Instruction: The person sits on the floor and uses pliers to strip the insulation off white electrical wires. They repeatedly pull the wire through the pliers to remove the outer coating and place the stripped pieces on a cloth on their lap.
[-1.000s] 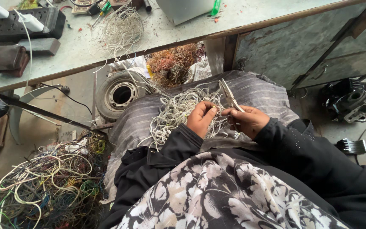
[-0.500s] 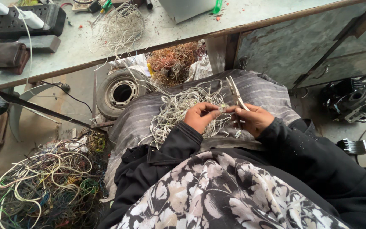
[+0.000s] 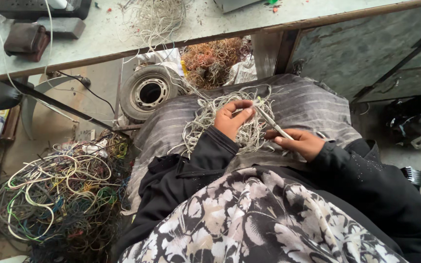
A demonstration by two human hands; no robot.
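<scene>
Left hand: the left hand (image 3: 232, 119) rests on the lap, fingers curled and pinching a strand at the top edge of the tangled heap of pale grey-white thin wires (image 3: 215, 122).
Right hand: the right hand (image 3: 300, 143) is closed around the handle end of a slim silver-grey metal cutting tool (image 3: 271, 122); whether the tool's blades are parted cannot be told.
Tool position: the tool slants up and to the left from the right hand, its tip touching or just beside the left fingertips (image 3: 249, 111).
Wire heap: it lies on the grey striped cloth (image 3: 313, 104) that covers the person's lap, under and around the left hand, and just left of the right hand.
Clothing: black sleeves (image 3: 366, 185) cover both arms; a black-and-white flowered garment (image 3: 249, 219) fills the lower foreground.
Floor, left: a large loose pile of multicoloured insulated cables (image 3: 59, 190) lies beside the lap, well apart from both hands.
Floor, ahead: a small grey wheel with a rubber tyre (image 3: 147, 92) stands near a bundle of bare copper-coloured wire (image 3: 215, 58) under the bench.
Bench: a worn grey workbench top (image 3: 108, 36) carries another clump of whitish wire (image 3: 159, 17) and a dark brown boxy object (image 3: 25, 39).
</scene>
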